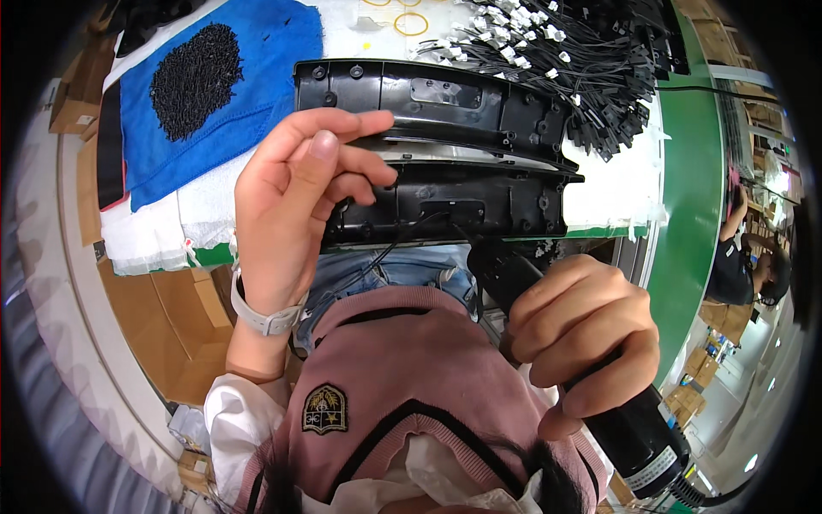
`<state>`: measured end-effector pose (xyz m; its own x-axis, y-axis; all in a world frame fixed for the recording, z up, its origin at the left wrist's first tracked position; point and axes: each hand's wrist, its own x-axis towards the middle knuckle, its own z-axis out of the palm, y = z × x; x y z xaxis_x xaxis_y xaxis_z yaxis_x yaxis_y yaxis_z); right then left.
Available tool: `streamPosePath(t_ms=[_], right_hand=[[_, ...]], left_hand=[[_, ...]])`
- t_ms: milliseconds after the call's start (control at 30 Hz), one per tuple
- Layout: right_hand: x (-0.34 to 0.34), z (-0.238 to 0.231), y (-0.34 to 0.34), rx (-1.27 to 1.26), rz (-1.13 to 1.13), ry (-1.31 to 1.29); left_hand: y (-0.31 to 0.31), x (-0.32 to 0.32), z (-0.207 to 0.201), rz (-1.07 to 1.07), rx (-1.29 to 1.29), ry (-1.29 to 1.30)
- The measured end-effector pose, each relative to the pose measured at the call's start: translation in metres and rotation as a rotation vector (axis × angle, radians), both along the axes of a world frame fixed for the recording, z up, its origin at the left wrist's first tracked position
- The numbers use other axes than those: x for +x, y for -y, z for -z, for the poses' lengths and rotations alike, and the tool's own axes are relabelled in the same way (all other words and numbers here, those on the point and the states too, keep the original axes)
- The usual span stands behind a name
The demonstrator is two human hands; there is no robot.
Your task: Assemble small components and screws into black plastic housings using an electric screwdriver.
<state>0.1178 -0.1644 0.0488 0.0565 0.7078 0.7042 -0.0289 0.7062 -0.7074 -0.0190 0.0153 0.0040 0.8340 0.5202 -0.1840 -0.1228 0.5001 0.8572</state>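
Observation:
My right hand (591, 338) is wrapped round a black electric screwdriver (629, 437), whose cord leaves at the lower right. The driver's front end points at the near one of two long black plastic housings (514, 206). Over the left ends of both housings hovers my left hand (304, 184), its fingers apart and partly bent, with nothing visible between them. The far black plastic housing (368, 90) lies just behind the near one, and both show their ribbed, hollow insides with screw posts. A thin black wire (390, 248) runs from the near housing toward my lap.
A heap of small black screws (195, 81) lies on a blue cloth (158, 176) at the far left. Bundled black cables with white connectors (591, 64) fill the far right. Yellow rubber bands (411, 24) lie at the back. Another person (741, 270) sits at the right.

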Motion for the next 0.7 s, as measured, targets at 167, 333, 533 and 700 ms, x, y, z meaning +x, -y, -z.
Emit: streamPosePath(t_ms=[167, 333, 533, 700], right_hand=[[-0.003, -0.002, 0.001, 0.004, 0.003, 0.033], [-0.004, -0.002, 0.0, 0.008, 0.064, 0.028], [-0.01, 0.003, -0.005, -0.015, 0.052, 0.066], [-0.016, -0.002, -0.012, -0.042, 0.124, 0.092]], left_hand=[[0.004, 0.005, 0.002, -0.01, -0.045, 0.088], [0.005, 0.006, 0.006, 0.002, -0.023, 0.109], [0.009, 0.002, 0.011, 0.004, 0.023, 0.096], [0.013, 0.001, 0.011, -0.077, 0.044, 0.064]])
